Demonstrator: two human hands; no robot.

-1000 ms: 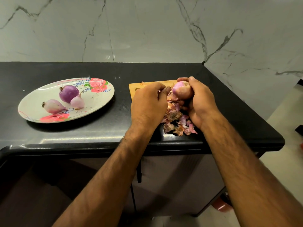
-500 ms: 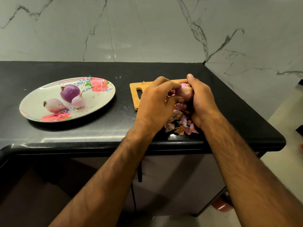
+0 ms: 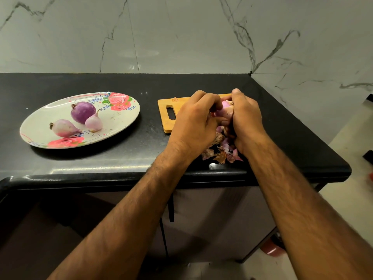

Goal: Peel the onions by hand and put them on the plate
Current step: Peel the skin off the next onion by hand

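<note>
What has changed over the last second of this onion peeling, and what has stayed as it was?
The left hand has shifted towards the onion, uncovering the handle slot of the cutting board, and its fingers now curl over the onion. The right hand has gripped it throughout. The three onions on the plate and the pile of skins lie as before.

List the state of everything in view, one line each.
Left hand: pinches held onion.
Right hand: grips held onion.
Held onion: partly peeled, over cutting board.
Peeled onions: three, on plate.
Plate: flat on counter.
Cutting board: flat, partly hidden.
Onion skins: heaped near counter edge.
</note>
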